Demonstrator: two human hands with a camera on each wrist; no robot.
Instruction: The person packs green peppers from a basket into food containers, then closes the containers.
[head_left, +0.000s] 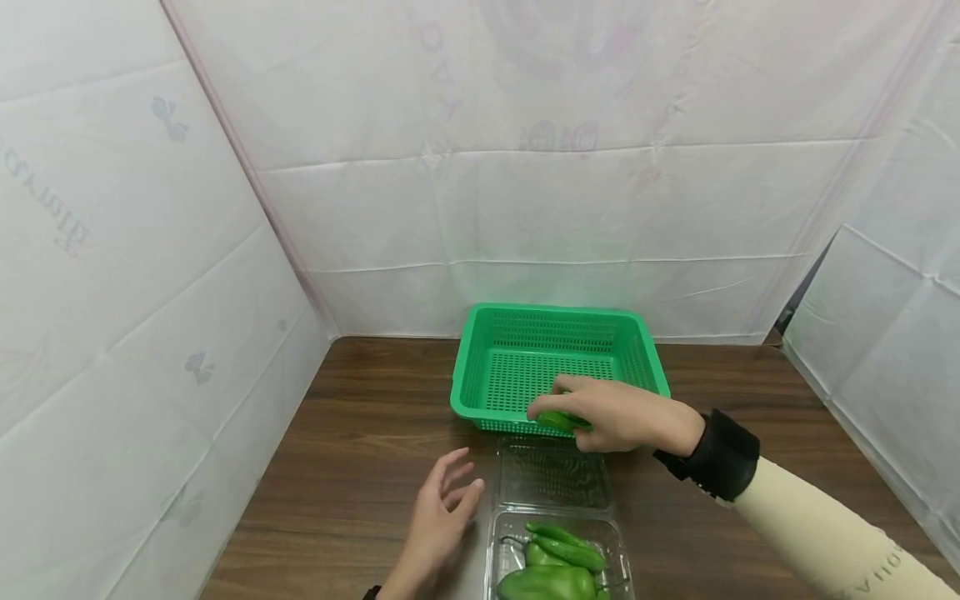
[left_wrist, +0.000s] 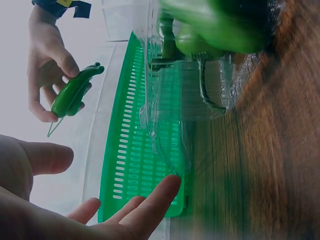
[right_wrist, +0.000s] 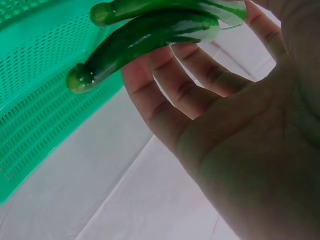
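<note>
1. pepper [head_left: 558, 419]: a long, glossy green chili, slightly curved, lying roughly level in the right hand's fingers, just above the basket's near rim; in the right wrist view a second green piece shows right beside it, though whether that is another pepper cannot be told.
2. basket [head_left: 467, 392]: a bright green rectangular plastic crate with slotted walls and floor, upright on the table.
3. tray [head_left: 555, 521]: a clear hinged clamshell, open, just in front of the basket, its lid toward the basket; several more green peppers lie in its near half.
</note>
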